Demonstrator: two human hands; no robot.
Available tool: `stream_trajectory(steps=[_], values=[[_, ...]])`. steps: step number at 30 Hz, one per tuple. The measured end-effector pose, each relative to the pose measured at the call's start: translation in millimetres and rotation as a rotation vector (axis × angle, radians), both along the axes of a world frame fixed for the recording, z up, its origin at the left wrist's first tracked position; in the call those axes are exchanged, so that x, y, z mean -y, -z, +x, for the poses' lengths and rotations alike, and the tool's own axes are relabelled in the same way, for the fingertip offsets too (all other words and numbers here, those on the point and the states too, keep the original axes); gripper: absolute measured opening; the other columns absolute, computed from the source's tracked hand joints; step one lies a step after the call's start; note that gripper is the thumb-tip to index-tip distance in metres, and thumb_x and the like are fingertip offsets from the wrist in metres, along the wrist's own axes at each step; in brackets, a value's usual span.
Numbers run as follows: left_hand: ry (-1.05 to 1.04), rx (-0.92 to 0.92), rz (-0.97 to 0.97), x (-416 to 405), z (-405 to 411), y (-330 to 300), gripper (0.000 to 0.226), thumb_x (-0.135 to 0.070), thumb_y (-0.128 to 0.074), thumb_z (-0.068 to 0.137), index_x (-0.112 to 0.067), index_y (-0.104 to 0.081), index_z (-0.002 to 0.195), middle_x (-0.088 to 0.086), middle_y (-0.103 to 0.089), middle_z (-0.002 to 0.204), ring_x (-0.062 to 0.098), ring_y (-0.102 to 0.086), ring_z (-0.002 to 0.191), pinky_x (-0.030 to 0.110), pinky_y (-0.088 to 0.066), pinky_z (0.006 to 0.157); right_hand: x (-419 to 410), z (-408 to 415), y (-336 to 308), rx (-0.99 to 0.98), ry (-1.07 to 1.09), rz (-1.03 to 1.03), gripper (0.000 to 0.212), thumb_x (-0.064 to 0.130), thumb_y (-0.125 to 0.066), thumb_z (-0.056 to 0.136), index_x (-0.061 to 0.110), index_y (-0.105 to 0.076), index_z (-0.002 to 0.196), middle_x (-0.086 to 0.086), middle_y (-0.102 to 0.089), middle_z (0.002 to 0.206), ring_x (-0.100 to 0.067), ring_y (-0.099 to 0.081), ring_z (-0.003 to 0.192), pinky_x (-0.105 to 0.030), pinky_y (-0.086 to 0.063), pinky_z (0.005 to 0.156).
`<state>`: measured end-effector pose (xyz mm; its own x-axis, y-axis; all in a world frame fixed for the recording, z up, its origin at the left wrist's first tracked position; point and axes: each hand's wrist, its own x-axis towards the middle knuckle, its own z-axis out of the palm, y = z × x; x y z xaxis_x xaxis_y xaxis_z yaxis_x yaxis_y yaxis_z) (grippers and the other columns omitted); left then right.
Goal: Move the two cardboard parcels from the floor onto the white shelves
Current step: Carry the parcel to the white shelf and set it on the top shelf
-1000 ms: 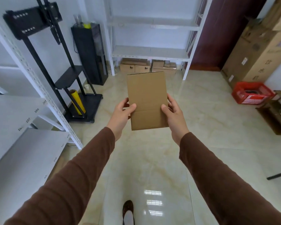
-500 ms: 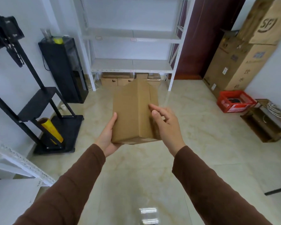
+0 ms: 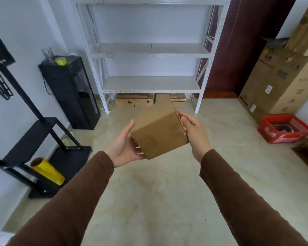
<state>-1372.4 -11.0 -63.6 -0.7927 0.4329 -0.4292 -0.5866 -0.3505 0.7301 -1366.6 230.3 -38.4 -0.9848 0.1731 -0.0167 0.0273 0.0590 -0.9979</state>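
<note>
**Mid-room, facing the shelves: parcel turned and carried closer**

Between both hands, the parcel [image 3: 158, 132] is off the floor, now tilted corner-down rather than flat. My left hand [image 3: 124, 148] cups its underside; my right hand [image 3: 192, 130] clamps its side. The white shelves [image 3: 151, 84] loom nearer than a second ago, bare; I judge placement comes next.

The floor [image 3: 158, 201] is smooth, shiny tile, pale cream with soft yellow swirls. The walls [image 3: 21, 23] are white and bright. A dark red door [image 3: 238, 47] stands at the back on the right. A tall black cabinet [image 3: 73, 93] stands by the left wall with a yellow tape roll [image 3: 61, 61] on top. A black stand [image 3: 34, 139] is nearer, with a yellow roll [image 3: 47, 170] low on it. Big brown boxes [image 3: 283, 77] are stacked on the right, with a red crate [image 3: 284, 128] on the floor just in front of them.
</note>
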Motion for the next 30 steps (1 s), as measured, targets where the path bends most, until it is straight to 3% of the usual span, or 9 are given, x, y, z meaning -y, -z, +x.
stream_trajectory(steps=[4, 8, 12, 16, 19, 22, 25, 27, 30], values=[[-0.017, -0.028, -0.090, 9.8, -62.5, -9.7, 0.065, -0.068, -0.057, 0.089, -0.034, -0.054, 0.144, 0.018, -0.056, 0.145, 0.042, -0.059, 0.130, 0.061, -0.053, 0.100, 5.5, -72.3, 3.5, 0.097, -0.065, -0.035, 0.035, 0.026, -0.042, 0.109, 0.024, -0.071, 0.128, 0.007, -0.075, 0.114, -0.011, -0.069, 0.101, -0.019, -0.056, 0.073], [-0.072, -0.204, -0.452, 17.1, -132.2, -20.1, 0.068, -0.064, -0.064, 0.087, -0.037, -0.043, 0.146, 0.008, -0.060, 0.136, 0.030, -0.064, 0.118, 0.047, -0.059, 0.088, 18.2, -147.9, 21.6, 0.180, -0.164, -0.083, 0.045, 0.047, -0.034, 0.109, 0.027, -0.072, 0.121, 0.002, -0.077, 0.111, -0.017, -0.069, 0.104, -0.029, -0.051, 0.088], [-0.103, -0.404, -0.616, 25.4, -216.0, -19.9, 0.086, -0.049, -0.073, 0.087, -0.034, -0.024, 0.155, -0.014, -0.054, 0.123, 0.006, -0.061, 0.105, 0.024, -0.055, 0.073, 38.6, -237.2, 39.7, 0.240, -0.206, -0.174, 0.056, 0.062, -0.036, 0.103, 0.027, -0.063, 0.138, -0.001, -0.075, 0.126, -0.019, -0.071, 0.116, -0.035, -0.055, 0.096], [-0.064, -0.459, -0.597, 47.6, -297.4, -20.0, 0.105, -0.037, -0.082, 0.083, -0.033, -0.013, 0.162, -0.011, -0.047, 0.137, 0.014, -0.056, 0.122, 0.029, -0.049, 0.097, 63.8, -324.4, 42.4, 0.240, -0.180, -0.140, 0.049, 0.056, -0.044, 0.103, 0.023, -0.062, 0.135, -0.004, -0.072, 0.130, -0.023, -0.069, 0.118, -0.046, -0.055, 0.101], [-0.045, -0.420, -0.560, 61.9, -359.6, -24.9, 0.114, -0.042, -0.080, 0.083, -0.032, 0.000, 0.164, -0.002, -0.041, 0.151, 0.021, -0.046, 0.133, 0.035, -0.034, 0.108, 74.6, -376.5, 37.6, 0.179, -0.162, -0.151, 0.043, 0.048, -0.048, 0.105, 0.022, -0.061, 0.138, -0.003, -0.070, 0.133, -0.020, -0.066, 0.121, -0.039, -0.055, 0.098], [-0.108, -0.402, -0.489, 67.3, -418.8, -27.6, 0.106, -0.045, -0.072, 0.088, -0.026, -0.002, 0.164, -0.003, -0.048, 0.144, 0.015, -0.048, 0.125, 0.033, -0.030, 0.109, 76.2, -421.7, 36.0, 0.096, -0.192, -0.139, 0.037, 0.038, -0.050, 0.106, 0.028, -0.058, 0.141, 0.004, -0.069, 0.134, -0.015, -0.063, 0.124, -0.029, -0.052, 0.092], [-0.073, -0.449, -0.489, 73.2, -477.4, -21.1, 0.076, -0.034, -0.074, 0.090, -0.041, -0.025, 0.147, -0.010, -0.056, 0.131, 0.008, -0.056, 0.116, 0.021, -0.039, 0.096, 71.6, -474.9, 38.3, 0.054, -0.217, -0.127, 0.038, 0.031, -0.049, 0.107, 0.034, -0.055, 0.144, 0.012, -0.068, 0.137, -0.010, -0.061, 0.128, -0.031, -0.049, 0.104], [-0.032, -0.495, -0.504, 76.2, -516.6, -14.0, 0.071, -0.023, -0.079, 0.086, -0.046, -0.032, 0.135, -0.011, -0.056, 0.130, 0.005, -0.057, 0.116, 0.014, -0.044, 0.084, 69.0, -513.6, 37.6, 0.049, -0.216, -0.114, 0.039, 0.035, -0.047, 0.108, 0.036, -0.054, 0.146, 0.014, -0.065, 0.140, -0.011, -0.057, 0.133, -0.036, -0.044, 0.111], [-0.052, -0.632, -0.617, 76.7, -577.1, -1.0, 0.107, -0.017, -0.092, 0.073, -0.036, -0.024, 0.154, -0.007, -0.047, 0.144, 0.010, -0.049, 0.131, 0.021, -0.042, 0.104, 66.8, -574.6, 33.1, 0.035, -0.213, -0.131, 0.051, 0.060, -0.033, 0.104, 0.037, -0.063, 0.139, 0.017, -0.066, 0.139, -0.007, -0.055, 0.135, -0.041, -0.039, 0.116]])
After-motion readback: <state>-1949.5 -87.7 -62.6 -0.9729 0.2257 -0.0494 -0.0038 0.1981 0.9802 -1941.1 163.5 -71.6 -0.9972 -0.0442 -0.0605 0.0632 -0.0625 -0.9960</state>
